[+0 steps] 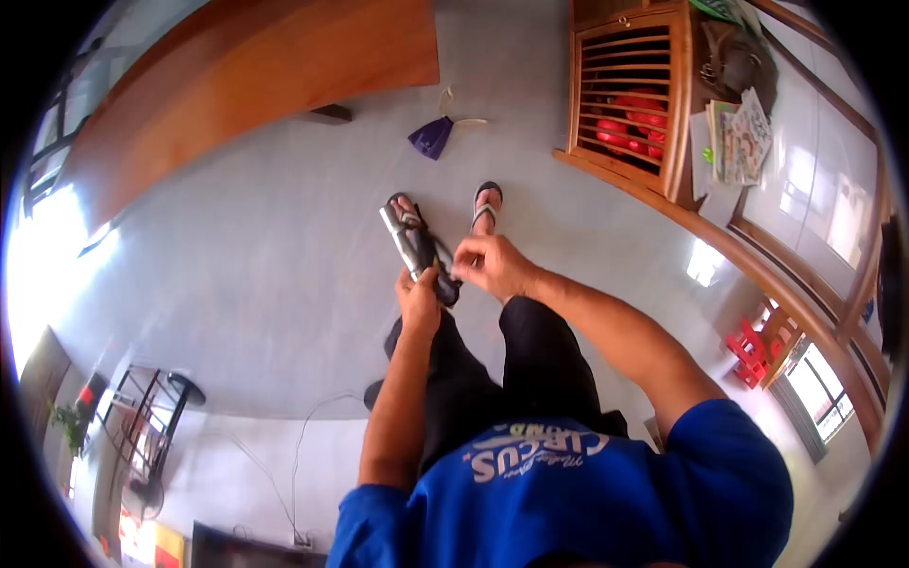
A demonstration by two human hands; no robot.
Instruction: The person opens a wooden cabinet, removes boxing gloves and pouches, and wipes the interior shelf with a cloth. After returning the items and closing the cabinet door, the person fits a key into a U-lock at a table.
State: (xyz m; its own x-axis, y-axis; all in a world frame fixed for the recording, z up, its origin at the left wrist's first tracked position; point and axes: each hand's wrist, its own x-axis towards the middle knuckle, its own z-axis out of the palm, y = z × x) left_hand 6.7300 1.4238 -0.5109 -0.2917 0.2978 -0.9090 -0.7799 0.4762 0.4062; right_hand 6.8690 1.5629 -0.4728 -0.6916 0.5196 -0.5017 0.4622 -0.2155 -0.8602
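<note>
Head view: the silver-and-black device is near the middle of the picture, slanting toward 11 o'clock above the seated person's knees and overlapping one foot from this angle. The left hand grips its lower end. The right hand, at the device's 4 o'clock side, has its fingers bent and drawn close together; whether they pinch any small part, I cannot tell. Good handling here would mean a firm left grip low on the body, the device held steady at one angle, and only light fingertip work from the right, so nothing slips to the floor. A purple thing lies at 12 o'clock, the slatted cabinet at 2 o'clock.
</note>
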